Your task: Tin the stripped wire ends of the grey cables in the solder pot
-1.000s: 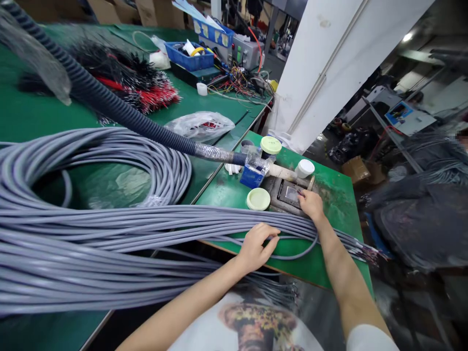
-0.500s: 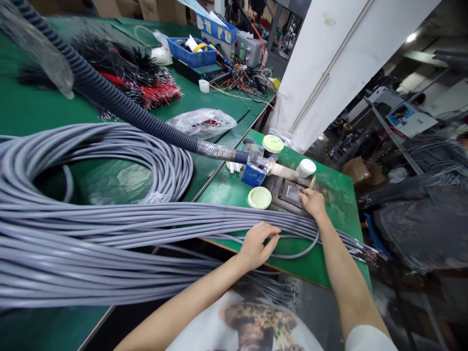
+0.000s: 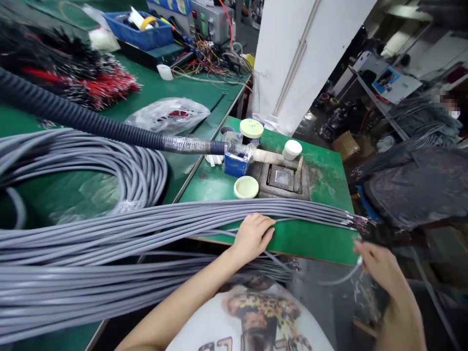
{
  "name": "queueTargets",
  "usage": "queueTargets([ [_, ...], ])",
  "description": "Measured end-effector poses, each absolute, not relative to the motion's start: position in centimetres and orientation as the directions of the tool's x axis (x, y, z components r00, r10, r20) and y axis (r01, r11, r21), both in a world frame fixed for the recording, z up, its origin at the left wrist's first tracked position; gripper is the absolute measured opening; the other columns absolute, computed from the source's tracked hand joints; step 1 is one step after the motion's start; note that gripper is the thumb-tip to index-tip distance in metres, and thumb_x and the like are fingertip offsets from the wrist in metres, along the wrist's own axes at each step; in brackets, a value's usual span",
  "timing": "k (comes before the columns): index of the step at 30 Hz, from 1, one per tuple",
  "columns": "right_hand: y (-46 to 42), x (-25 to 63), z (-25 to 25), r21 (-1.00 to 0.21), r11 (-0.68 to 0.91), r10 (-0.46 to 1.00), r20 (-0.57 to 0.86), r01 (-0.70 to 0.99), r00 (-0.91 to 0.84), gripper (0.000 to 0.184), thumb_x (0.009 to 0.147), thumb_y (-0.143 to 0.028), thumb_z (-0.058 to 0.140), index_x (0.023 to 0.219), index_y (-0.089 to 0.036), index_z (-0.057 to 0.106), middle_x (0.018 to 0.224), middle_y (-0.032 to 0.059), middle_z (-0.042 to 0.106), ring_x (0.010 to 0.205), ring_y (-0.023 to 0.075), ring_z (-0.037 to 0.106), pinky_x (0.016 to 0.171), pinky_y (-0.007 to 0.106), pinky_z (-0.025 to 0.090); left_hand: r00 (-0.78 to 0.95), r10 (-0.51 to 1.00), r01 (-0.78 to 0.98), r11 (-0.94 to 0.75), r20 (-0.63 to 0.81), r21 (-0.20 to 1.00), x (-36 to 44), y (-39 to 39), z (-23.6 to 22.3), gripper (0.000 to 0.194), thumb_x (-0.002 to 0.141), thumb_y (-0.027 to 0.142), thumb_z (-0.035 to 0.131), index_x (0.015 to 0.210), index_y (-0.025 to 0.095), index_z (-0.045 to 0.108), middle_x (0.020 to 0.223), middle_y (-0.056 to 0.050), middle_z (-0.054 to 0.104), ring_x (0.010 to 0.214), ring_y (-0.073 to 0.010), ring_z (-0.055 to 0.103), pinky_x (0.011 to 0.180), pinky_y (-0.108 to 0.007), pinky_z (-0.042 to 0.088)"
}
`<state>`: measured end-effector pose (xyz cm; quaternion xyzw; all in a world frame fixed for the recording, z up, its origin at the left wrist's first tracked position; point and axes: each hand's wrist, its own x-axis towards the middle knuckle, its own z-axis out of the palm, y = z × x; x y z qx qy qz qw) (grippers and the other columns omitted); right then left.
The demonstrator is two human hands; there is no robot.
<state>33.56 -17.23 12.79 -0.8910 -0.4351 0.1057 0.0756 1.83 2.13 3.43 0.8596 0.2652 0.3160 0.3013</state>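
My right hand, slightly blurred, is beyond the green table's right corner. Its fingers pinch the end of a grey cable, which curves down and back left below the table edge. My left hand lies at the near side of a bundle of grey cables, fingers curled over a grey cable that runs under the palm. Stripped ends with thin wires show at the bundle's right tip. Behind the bundle sits a square pot with a shiny metal surface, a flat stick on its right side.
A ribbed hose crosses above the coiled cables to a nozzle by the pot. Near it are a pale dish, a white cup and a lidded jar. Another person is at right, beyond the table.
My right hand has moved from the pot to the right and towards me, carrying the cable end past the table corner. My left hand stays by the bundle. The view has shifted right.
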Motion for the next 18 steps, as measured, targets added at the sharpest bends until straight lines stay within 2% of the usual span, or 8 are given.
queueTargets([
  [2,-21.5,34.1,11.6,-0.134,-0.737,0.653,-0.391,0.662,0.648,0.052,0.079,-0.063,0.05,0.045,-0.024,0.057,0.042,0.0056,0.058,0.043,0.0227,0.058,0.048,0.032,0.042,0.725,0.612,0.35,-0.723,0.315,0.596,2.3,1.9,4.0,0.024,0.09,0.024,0.051,0.112,0.019,0.06,0.105,-0.008,0.066,0.096,-0.0242,0.055,0.076,-0.037,0.04],
  [4,-23.5,33.0,10.4,-0.18,-0.792,0.59,-0.471,0.584,0.656,0.051,0.078,-0.064,0.052,0.046,-0.024,0.054,0.044,0.0063,0.06,0.044,0.0227,0.058,0.049,0.033,0.043,0.76,0.597,0.419,-0.753,0.258,0.507,3.2,1.8,4.4,0.029,0.087,0.027,0.056,0.115,0.019,0.058,0.104,-0.009,0.064,0.095,-0.0257,0.054,0.075,-0.038,0.039],
  [6,-23.0,30.3,9.5,-0.46,-0.738,0.675,-0.49,0.494,0.552,0.044,0.081,-0.06,0.051,0.065,-0.022,0.063,0.055,0.005,0.064,0.05,0.0201,0.061,0.053,0.031,0.047,0.78,0.587,0.461,-0.774,0.217,0.435,4.3,1.7,4.6,0.029,0.084,0.029,0.06,0.11,0.017,0.06,0.099,-0.01,0.063,0.092,-0.0268,0.054,0.074,-0.038,0.039],
  [8,-20.7,26.3,8.6,-0.769,-0.587,0.806,-0.523,0.254,0.278,0.044,0.083,-0.058,0.051,0.091,-0.018,0.067,0.071,0.0069,0.069,0.059,0.0186,0.064,0.059,0.03,0.05,0.797,0.572,0.471,-0.789,0.194,0.394,5.4,1.7,4.8,0.018,0.083,0.028,0.061,0.095,0.015,0.063,0.093,-0.011,0.062,0.09,-0.0274,0.054,0.074,-0.039,0.039],
  [9,-19.1,24.2,8.0,-0.846,-0.525,0.85,-0.516,0.09,0.104,0.049,0.081,-0.06,0.052,0.096,-0.015,0.067,0.073,0.0083,0.07,0.055,0.0184,0.064,0.054,0.03,0.05,0.802,0.567,0.468,-0.792,0.188,0.393,5.7,1.7,4.9,0.013,0.082,0.026,0.061,0.088,0.015,0.063,0.09,-0.01,0.061,0.09,-0.0273,0.054,0.074,-0.039,0.039],
  [11,-15.9,20.4,6.9,-0.855,-0.491,0.871,-0.481,-0.167,-0.096,0.05,0.08,-0.057,0.057,0.106,-0.015,0.063,0.086,0.0108,0.071,0.059,0.0188,0.066,0.048,0.028,0.049,0.804,0.565,0.443,-0.776,0.185,0.448,6.0,1.7,5.4,0.008,0.081,0.023,0.06,0.079,0.015,0.062,0.085,-0.009,0.061,0.087,-0.0258,0.055,0.075,-0.038,0.04],
  [14,-12.1,17.7,5.5,-0.822,-0.381,0.908,-0.418,-0.422,-0.006,0.041,0.084,-0.047,0.057,0.116,-0.022,0.056,0.096,0.0075,0.07,0.061,0.015,0.065,0.044,0.023,0.047,0.811,0.556,0.323,-0.685,0.181,0.653,5.5,1.8,6.3,0.005,0.079,0.022,0.06,0.077,0.017,0.059,0.081,-0.005,0.06,0.083,-0.0217,0.056,0.076,-0.034,0.043],
  [18,-10.1,20.5,5.7,-0.807,0.048,0.827,-0.299,-0.589,0.477,0.03,0.081,-0.041,0.063,0.104,-0.021,0.06,0.093,0.0038,0.068,0.053,0.0091,0.056,0.041,0.019,0.043,0.809,0.557,0.147,-0.5,0.186,0.854,4.7,2.3,6.8,0.006,0.082,0.021,0.057,0.085,0.019,0.061,0.104,-0.007,0.064,0.095,-0.0203,0.059,0.081,-0.032,0.047],
])
